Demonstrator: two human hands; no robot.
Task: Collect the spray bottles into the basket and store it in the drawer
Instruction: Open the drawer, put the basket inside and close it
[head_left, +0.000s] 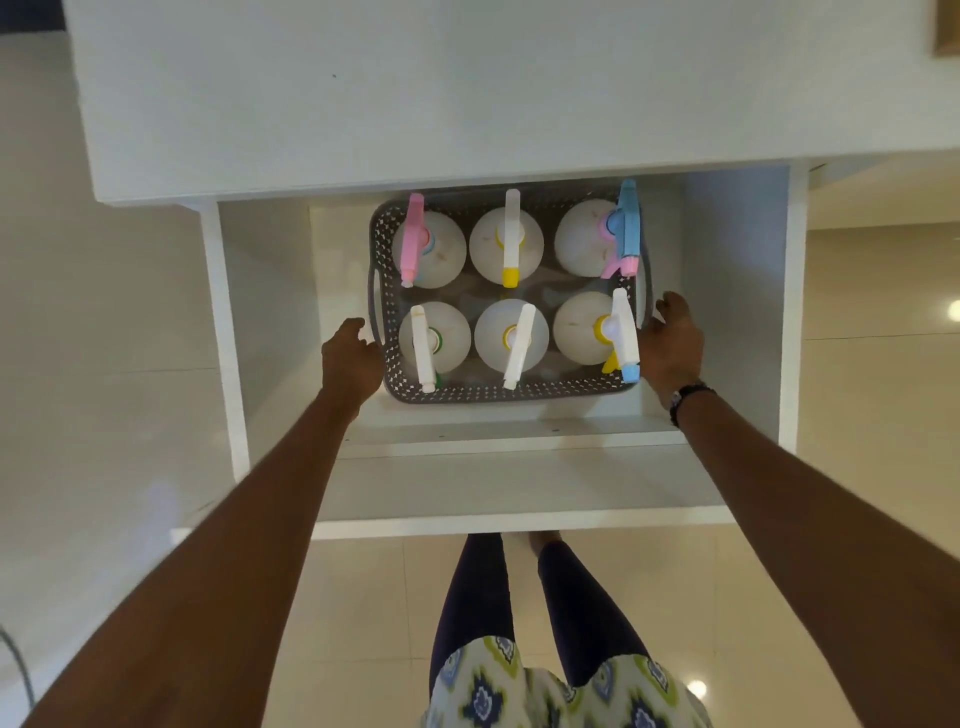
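A grey perforated basket (498, 393) sits on the floor of the open white drawer (519, 467). Several white spray bottles stand in it in two rows. Their trigger heads include a pink one (414, 239), a blue-and-pink one (626, 228) and a white-and-yellow one (510, 239). My left hand (350, 358) is curled against the basket's left side, just below its loop handle. My right hand (672, 343) is beside the right rim with its fingers spread and the fingertips at the rim. The right handle is hidden behind the bottles.
The white cabinet top (415, 104) overhangs the back of the drawer, close above the rear bottles. The drawer's side walls leave gaps left and right of the basket. Glossy tiled floor (857, 364) surrounds the unit. My legs stand under the drawer front.
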